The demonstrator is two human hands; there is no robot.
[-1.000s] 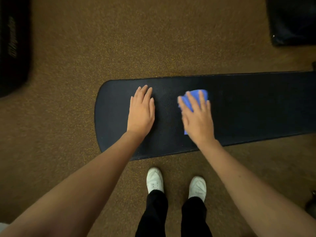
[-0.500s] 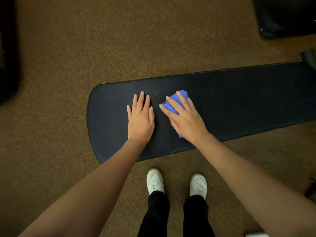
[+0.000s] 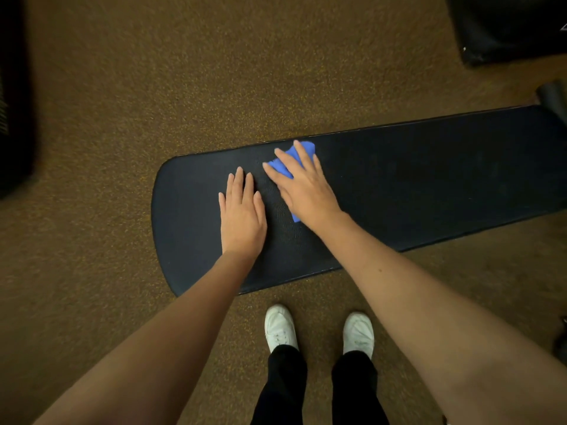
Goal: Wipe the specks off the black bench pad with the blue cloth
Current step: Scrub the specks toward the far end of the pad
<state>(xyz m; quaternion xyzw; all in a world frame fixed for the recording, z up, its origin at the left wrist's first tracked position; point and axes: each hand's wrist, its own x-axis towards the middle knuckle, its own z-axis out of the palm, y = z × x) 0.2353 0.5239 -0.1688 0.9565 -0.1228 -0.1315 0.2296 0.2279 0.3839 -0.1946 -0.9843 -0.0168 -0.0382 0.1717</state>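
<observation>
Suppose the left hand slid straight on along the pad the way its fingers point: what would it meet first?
Probably nothing on the pad: the left hand points at bare black bench pad, then its far edge and brown carpet. The blue cloth lies off to its right.

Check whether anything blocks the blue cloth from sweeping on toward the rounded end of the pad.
Yes. The left hand lies flat on the black bench pad, right beside the blue cloth that the right hand presses down, between it and the rounded end.

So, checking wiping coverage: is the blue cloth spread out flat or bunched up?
Bunched: the blue cloth shows only as small crumpled patches around the right hand pressing it on the bench pad.
</observation>
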